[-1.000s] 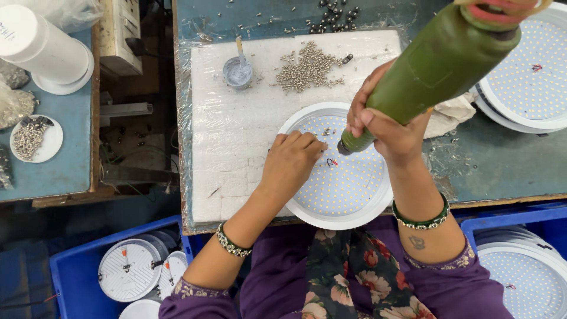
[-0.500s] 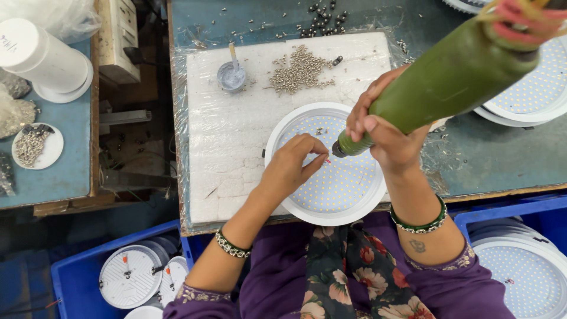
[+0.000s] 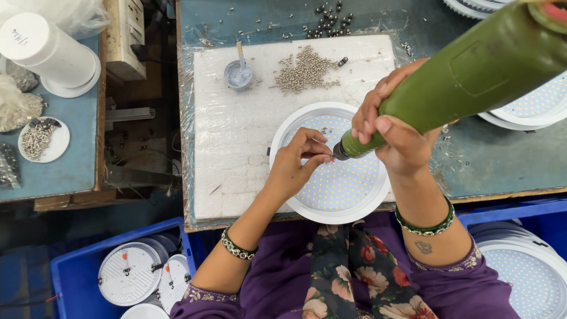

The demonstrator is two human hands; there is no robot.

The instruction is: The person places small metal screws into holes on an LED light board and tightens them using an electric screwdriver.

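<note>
The right hand (image 3: 393,133) is wrapped around the front of a big green plastic electric screwdriver (image 3: 466,77), its fingers (image 3: 369,112) closed tight on the barrel; the dark tip points down and left, to a spot just off the left hand's fingertips. The left hand (image 3: 295,165) rests on a round white lamp panel dotted with small yellow diodes (image 3: 339,183), thumb and forefinger (image 3: 313,139) pinched narrow right at the tool tip; whether a screw sits between them is too small to tell.

Beyond the fingers, on the white foam sheet wrapped in clear film (image 3: 236,136), lie a heap of small silver screws (image 3: 307,71) and a little grey cup with a stick standing in it (image 3: 238,74). The sheet covers the teal bench (image 3: 502,165), with dark loose screws (image 3: 328,15) at its far edge. To the right of the right hand, more white lamp panels (image 3: 531,106) are stacked.

Far left of the left hand, a second blue bench (image 3: 65,165) carries a white cylinder with handwriting on its top (image 3: 41,47) and a small white dish of metal parts (image 3: 42,139). Below both wrists, a blue plastic crate (image 3: 77,274) holds white round lamp backs (image 3: 130,272), and another blue crate (image 3: 508,212) on the right holds diode panels (image 3: 531,272).
</note>
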